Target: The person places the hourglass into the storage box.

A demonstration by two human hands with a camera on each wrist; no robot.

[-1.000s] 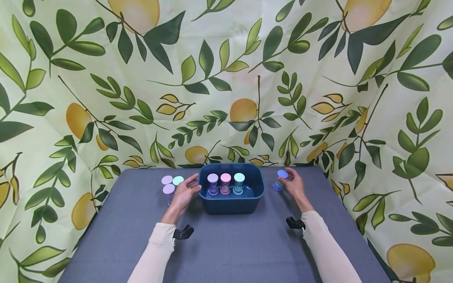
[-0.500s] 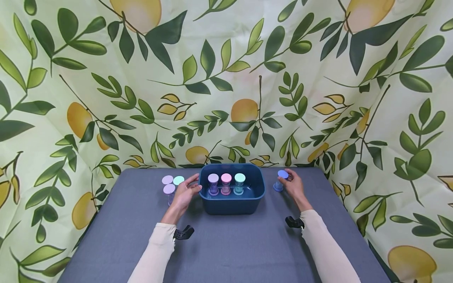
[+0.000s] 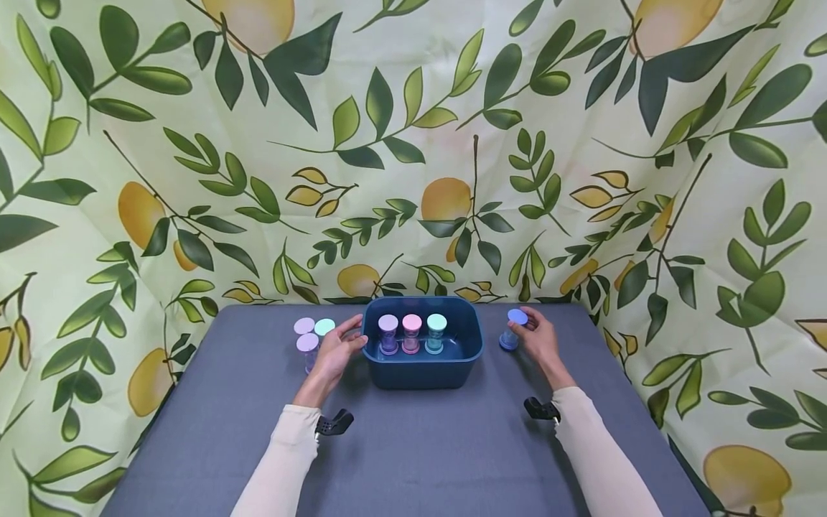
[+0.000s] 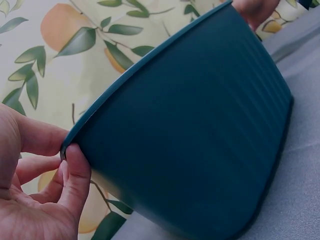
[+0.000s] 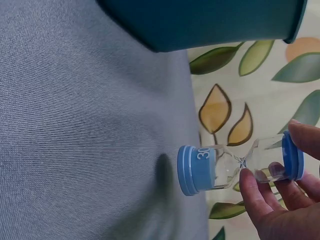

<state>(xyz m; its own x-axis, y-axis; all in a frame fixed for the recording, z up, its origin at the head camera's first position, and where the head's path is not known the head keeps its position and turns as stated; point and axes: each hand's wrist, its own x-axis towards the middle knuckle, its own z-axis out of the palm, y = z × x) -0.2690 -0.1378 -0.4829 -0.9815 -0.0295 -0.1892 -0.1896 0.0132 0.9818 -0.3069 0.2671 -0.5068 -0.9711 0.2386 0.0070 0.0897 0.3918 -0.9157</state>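
At the left end of a dark blue plastic bin (image 3: 423, 375), my left hand (image 3: 334, 353) pinches the rim between thumb and fingers. My right hand (image 3: 540, 341) holds a blue sand timer (image 3: 510, 337) near its upper cap, to the right of the bin. In the right wrist view this sand timer (image 5: 225, 162) is marked 30 on its lower blue cap, which is close over the table near its shadow. Inside the bin stand a purple sand timer (image 3: 388, 335), a pink one (image 3: 411, 334) and a mint green one (image 3: 436, 334) in a row.
Left of my left hand, two lilac-topped sand timers (image 3: 307, 345) and a mint-topped sand timer (image 3: 324, 327) are grouped together. A grey cloth covers the table (image 3: 413, 452). Behind and at both sides hangs a curtain (image 3: 388, 179) printed with leaves and fruit.
Both hands keep their holds on the bin and the blue sand timer. Only a slight shift of the head view shows.
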